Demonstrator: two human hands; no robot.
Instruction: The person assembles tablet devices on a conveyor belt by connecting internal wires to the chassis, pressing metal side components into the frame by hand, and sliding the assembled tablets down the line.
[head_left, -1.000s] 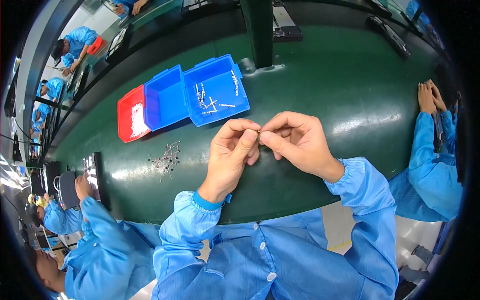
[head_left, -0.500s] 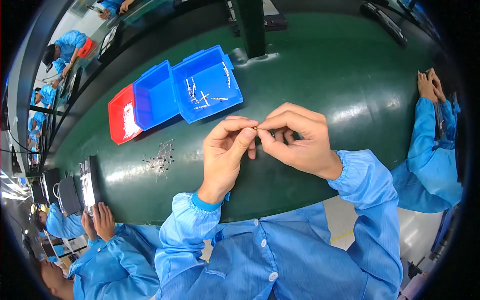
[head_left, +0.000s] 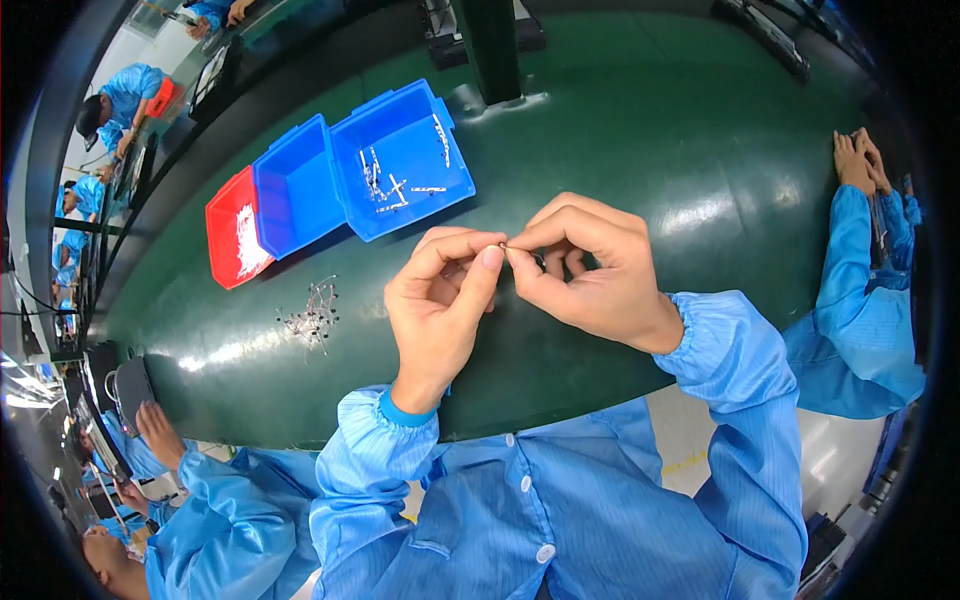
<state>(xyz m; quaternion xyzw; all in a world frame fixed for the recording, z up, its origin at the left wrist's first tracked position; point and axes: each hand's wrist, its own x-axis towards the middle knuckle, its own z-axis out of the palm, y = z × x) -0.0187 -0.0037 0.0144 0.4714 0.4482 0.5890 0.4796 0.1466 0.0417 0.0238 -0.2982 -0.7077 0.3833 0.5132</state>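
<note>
Thumb and forefinger of my left hand (head_left: 435, 305) are pinched together, the tips meeting those of my right hand (head_left: 595, 275). A tiny brownish piece (head_left: 503, 246) shows between the fingertips, too small to name. My right hand pinches at it from the other side, its remaining fingers curled. On the table left of my hands lies a loose tangle of thin-wired parts with small dark ends (head_left: 313, 316). Beyond my hands, a blue bin (head_left: 350, 165) contains several narrow, light-coloured strips with dark spots (head_left: 430, 189).
A second blue bin (head_left: 300, 180) adjoins the first, and a red bin (head_left: 220, 235) beside it holds white pieces. A dark post (head_left: 490, 60) rises from the green table (head_left: 620, 110). Co-workers sit left and right; one's hands (head_left: 862, 160) rest on the table at right.
The whole view has shifted slightly; my hands keep the same pinch. The co-worker at left has moved their hands apart, and the long panel before them has left its place on the table.
</note>
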